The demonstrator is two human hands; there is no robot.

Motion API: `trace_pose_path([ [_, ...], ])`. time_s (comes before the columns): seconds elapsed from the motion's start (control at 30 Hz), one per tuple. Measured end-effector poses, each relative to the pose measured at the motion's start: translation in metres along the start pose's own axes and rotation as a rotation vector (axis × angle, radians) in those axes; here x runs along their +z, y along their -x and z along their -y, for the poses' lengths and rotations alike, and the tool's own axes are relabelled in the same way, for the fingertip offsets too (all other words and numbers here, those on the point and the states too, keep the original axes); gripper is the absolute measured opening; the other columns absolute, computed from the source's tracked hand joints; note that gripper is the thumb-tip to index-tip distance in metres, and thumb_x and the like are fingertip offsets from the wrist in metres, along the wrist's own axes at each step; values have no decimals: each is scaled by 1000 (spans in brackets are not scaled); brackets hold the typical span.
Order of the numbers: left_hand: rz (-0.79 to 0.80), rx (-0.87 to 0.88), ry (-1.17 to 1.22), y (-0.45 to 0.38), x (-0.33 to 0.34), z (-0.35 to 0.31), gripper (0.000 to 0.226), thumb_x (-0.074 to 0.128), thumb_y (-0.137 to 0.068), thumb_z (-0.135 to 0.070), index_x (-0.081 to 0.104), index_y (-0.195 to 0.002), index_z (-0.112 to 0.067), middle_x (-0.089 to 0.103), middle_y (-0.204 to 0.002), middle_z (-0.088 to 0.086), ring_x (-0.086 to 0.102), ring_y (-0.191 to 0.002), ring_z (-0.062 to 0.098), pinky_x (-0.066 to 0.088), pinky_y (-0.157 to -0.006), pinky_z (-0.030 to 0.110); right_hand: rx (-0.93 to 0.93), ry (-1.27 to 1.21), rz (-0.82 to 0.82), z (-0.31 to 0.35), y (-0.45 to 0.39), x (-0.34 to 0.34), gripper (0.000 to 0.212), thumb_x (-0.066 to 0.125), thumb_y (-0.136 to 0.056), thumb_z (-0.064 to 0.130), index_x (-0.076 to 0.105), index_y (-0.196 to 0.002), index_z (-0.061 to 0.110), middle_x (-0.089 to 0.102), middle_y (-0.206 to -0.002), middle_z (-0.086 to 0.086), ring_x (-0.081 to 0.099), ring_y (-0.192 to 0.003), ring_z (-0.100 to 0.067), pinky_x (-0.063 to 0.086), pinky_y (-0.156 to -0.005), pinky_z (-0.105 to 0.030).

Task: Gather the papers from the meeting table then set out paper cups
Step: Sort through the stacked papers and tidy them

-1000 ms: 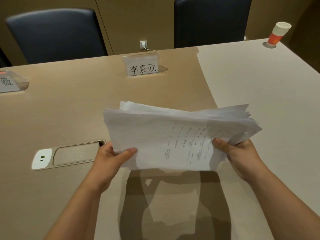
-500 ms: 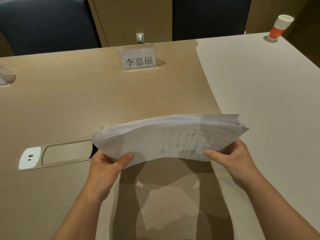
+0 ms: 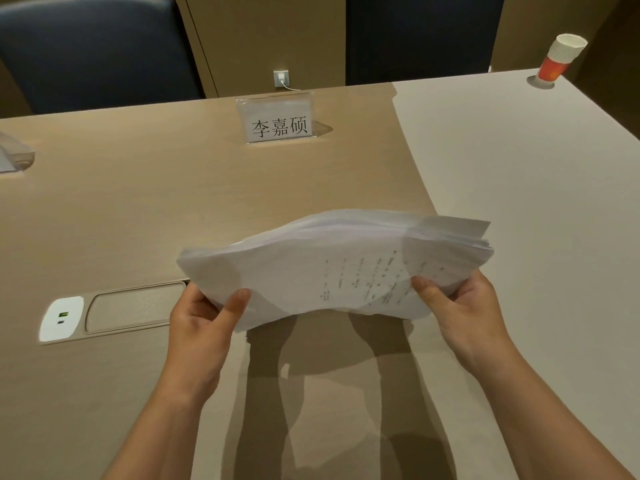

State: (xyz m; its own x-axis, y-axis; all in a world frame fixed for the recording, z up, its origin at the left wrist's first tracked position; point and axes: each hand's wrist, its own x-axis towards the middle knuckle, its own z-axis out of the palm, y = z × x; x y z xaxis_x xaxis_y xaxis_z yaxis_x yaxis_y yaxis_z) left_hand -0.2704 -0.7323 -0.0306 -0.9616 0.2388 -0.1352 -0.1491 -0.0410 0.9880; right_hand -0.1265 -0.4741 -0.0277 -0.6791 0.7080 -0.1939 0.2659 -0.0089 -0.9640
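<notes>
**Stack of papers held in both hands above the bench**

The left hand (image 3: 199,325) and the right hand (image 3: 465,311) each grip one end of a thick stack of papers (image 3: 332,265), thumbs on top and the other fingers hidden beneath the sheets. The stack arches upward in the middle and hangs clear of the bench (image 3: 138,209), casting a shadow on the surface below the hands. Faint printed lines show on the top sheet near the right thumb, too small to read.

Just left of the left hand, a recessed panel (image 3: 135,308) sits flush in the bench, with a white socket plate (image 3: 61,318) at its far left end. Well beyond the papers, a clear name card stand (image 3: 277,121) stands upright with printed characters facing the camera. Far beyond the right hand, near the bench's far corner, a paper cup (image 3: 561,58) with a red lower band stands alone. At the left edge, another clear stand (image 3: 14,155) is cut off by the frame, its text unreadable.

To the right of the hands the bench surface changes from tan to pale grey. Two dark chairs (image 3: 97,53) stand behind the bench, their tops cut off. A wall socket (image 3: 281,77) with a white cable shows between them.
</notes>
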Motion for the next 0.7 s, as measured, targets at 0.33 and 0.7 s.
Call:
trace_pose_path([
  [0.33, 27, -48, -108, -4, -3, 3, 50, 76, -76, 1, 58, -119, -16, 70, -106, -1, 69, -96, 9, 58, -77, 18, 96, 30, 50, 0, -3, 1, 55, 83, -77, 12, 55, -121, 27, 69, -112, 7, 64, -111, -11, 53, -101, -40],
  [0.7, -43, -68, -149, -1, 7, 4, 39, 66, -88, 1, 56, -107, -32, 65, -100, -6, 63, -90, 4, 49, -80, 22, 74, 73, 87, -2, 2, 8, 46, 71, -89, 8, 52, -119, 37, 65, -119, 14, 59, -120, -6, 49, -105, -34],
])
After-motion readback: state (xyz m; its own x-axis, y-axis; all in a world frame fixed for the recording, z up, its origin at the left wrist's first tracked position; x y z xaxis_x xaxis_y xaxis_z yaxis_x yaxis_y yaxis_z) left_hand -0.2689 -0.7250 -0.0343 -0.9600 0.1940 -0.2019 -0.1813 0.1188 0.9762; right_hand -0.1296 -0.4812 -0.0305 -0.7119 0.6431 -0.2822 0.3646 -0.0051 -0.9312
